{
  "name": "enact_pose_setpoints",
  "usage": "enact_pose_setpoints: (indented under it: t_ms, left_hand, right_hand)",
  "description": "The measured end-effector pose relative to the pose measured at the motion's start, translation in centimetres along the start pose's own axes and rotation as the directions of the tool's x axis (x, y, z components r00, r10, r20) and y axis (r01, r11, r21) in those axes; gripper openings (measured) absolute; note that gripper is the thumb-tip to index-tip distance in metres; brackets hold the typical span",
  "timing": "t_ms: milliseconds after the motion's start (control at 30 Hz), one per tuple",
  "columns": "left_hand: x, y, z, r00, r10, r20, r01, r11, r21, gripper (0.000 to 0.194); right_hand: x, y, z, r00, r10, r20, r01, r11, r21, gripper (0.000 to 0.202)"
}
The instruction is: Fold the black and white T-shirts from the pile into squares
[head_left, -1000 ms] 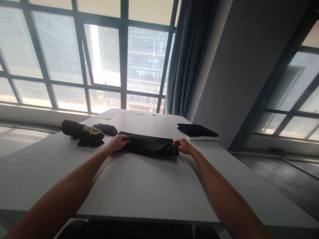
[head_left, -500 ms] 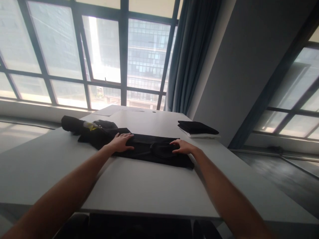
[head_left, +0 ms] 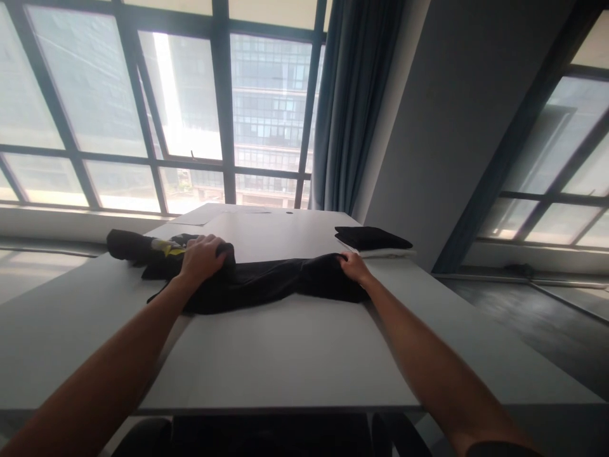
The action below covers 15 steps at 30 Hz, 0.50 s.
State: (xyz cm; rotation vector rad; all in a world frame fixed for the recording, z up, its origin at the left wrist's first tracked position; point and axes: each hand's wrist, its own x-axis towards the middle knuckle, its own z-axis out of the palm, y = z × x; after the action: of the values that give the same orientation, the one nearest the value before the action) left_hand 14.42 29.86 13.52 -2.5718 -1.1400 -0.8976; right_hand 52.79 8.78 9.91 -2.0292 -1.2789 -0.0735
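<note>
White table [head_left: 285, 362]: across it the black cloth [head_left: 266, 279] has moved — half a second ago it lay as a flatter strip, and now it waves and ripples between two hands, the left having slid outward along it.

Black cloth: stretched sideways over the middle of the tabletop, its left part bunched, its right part lifted at the far edge; being held near both ends seems to be what keeps it spread, while the slack shows as a dip between.

Dark bundle [head_left: 128, 246]: rumpled at the left, close against the cloth's bunched end; where one stops and the other starts, I cannot tell.

Folded black piece [head_left: 373, 238]: flat on a white folded piece [head_left: 387, 254], beyond the right hand — set aside, I judge, so the fabric keeps its neat edges.

Left hand [head_left: 202, 259]: partly closed, fingers curled over the bunched end; the tips are hidden, so how firmly they hold is unclear.

Right hand [head_left: 353, 265]: nearly closed, thumb and fingers pinching the far edge, apparently to control that corner without crushing the rest.

Yellow patch [head_left: 172, 248]: a small bright area on the bundle, beside the left hand.
</note>
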Motion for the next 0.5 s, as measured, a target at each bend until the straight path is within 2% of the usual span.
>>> enact_pose_setpoints:
  t_ms: [67, 133, 167, 233, 300, 367, 433, 500]
  left_hand:
    - [-0.7, 1.2, 0.7, 0.988, 0.15, 0.046, -0.148, 0.988, -0.041, 0.051]
    - [-1.7, 3.2, 2.0, 0.94, 0.286, 0.188, -0.264, 0.955, -0.132, 0.066]
    - [-2.1, 4.3, 2.6, 0.902, 0.332, 0.274, -0.288, 0.939, -0.189, 0.07]
    - [-2.8, 6.3, 3.6, 0.862, 0.369, 0.348, -0.283, 0.919, -0.273, 0.071]
    - [-3.1, 7.6, 4.1, 0.85, 0.394, 0.351, -0.279, 0.9, -0.334, 0.066]
    - [-3.2, 8.1, 3.9, 0.848, 0.408, 0.338, -0.272, 0.883, -0.383, 0.056]
    - [-3.1, 8.0, 3.2, 0.85, 0.407, 0.335, -0.248, 0.87, -0.427, 0.047]
    - [-2.8, 7.6, 2.3, 0.852, 0.399, 0.338, -0.223, 0.862, -0.456, 0.04]
  right_hand:
    - [-0.7, -1.8, 1.1, 0.999, -0.027, 0.046, 0.024, 0.998, 0.053, 0.018]
    - [-1.5, -4.3, 2.3, 0.981, -0.119, 0.154, 0.089, 0.978, 0.189, 0.018]
    - [-2.0, -5.6, 2.7, 0.96, -0.16, 0.229, 0.093, 0.956, 0.278, 0.019]
    - [-2.9, -8.1, 3.2, 0.916, -0.235, 0.326, 0.063, 0.885, 0.461, 0.025]
    - [-3.4, -9.6, 3.2, 0.905, -0.284, 0.317, 0.049, 0.809, 0.586, 0.028]
    - [-3.3, -9.9, 2.7, 0.924, -0.296, 0.243, 0.08, 0.77, 0.633, 0.03]
    - [-2.8, -8.9, 2.3, 0.948, -0.275, 0.16, 0.133, 0.799, 0.586, 0.031]
    - [-2.2, -7.1, 2.1, 0.969, -0.217, 0.116, 0.142, 0.877, 0.46, 0.031]
